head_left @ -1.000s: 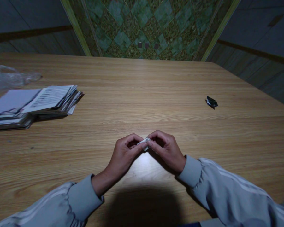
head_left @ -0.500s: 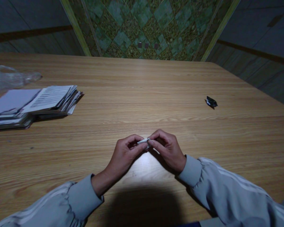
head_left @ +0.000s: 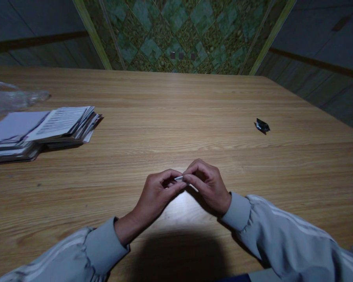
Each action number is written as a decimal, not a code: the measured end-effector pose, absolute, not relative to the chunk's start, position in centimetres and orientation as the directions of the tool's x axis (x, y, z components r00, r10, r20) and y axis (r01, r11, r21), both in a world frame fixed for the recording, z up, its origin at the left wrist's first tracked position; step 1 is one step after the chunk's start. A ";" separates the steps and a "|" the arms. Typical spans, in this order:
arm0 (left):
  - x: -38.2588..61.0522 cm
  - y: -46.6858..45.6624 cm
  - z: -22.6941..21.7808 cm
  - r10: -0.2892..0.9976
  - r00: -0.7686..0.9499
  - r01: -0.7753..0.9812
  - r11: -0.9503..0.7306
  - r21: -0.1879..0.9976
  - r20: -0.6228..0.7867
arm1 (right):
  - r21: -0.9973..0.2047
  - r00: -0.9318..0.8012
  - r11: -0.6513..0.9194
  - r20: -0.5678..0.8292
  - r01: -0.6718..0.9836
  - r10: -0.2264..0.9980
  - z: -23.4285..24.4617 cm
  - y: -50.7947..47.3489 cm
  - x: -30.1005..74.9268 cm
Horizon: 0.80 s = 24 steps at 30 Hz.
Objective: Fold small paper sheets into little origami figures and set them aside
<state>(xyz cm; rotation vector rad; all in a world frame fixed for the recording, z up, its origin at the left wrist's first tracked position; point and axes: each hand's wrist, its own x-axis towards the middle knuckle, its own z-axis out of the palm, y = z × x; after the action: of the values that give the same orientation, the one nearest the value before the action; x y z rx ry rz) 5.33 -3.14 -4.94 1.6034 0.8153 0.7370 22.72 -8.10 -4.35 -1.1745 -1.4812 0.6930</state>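
Note:
Between my hands, just above the wooden table (head_left: 176,129), is a small white folded piece (head_left: 179,178) that looks like paper. Most of it is hidden by my fingers. My right hand (head_left: 208,184) pinches its right end between thumb and forefinger. My left hand (head_left: 160,192) closes round it from the left, thumb below and forefinger above, with the tips of both hands meeting.
A stack of papers (head_left: 60,123) lies at the left, with a clear plastic bag (head_left: 11,98) behind it. A small crumpled black wrapper (head_left: 262,125) rests at the right. A green patterned wall (head_left: 176,35) stands beyond the table's far edge.
My left fingers have slid right and closed nearer to my right fingertips, so less of the white piece shows. My right hand has hardly moved.

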 end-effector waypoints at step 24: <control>5.2 -3.2 -4.2 0.830 0.538 0.122 -0.247 0.961 0.144 | -0.911 0.016 0.319 0.335 0.260 0.942 -4.1 -7.9 22.9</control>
<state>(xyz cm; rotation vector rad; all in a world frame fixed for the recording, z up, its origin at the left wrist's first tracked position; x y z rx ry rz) 5.17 -3.22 -4.18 1.7077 0.8060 0.8276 22.89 -7.86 -4.11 -1.1584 -1.4867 0.7801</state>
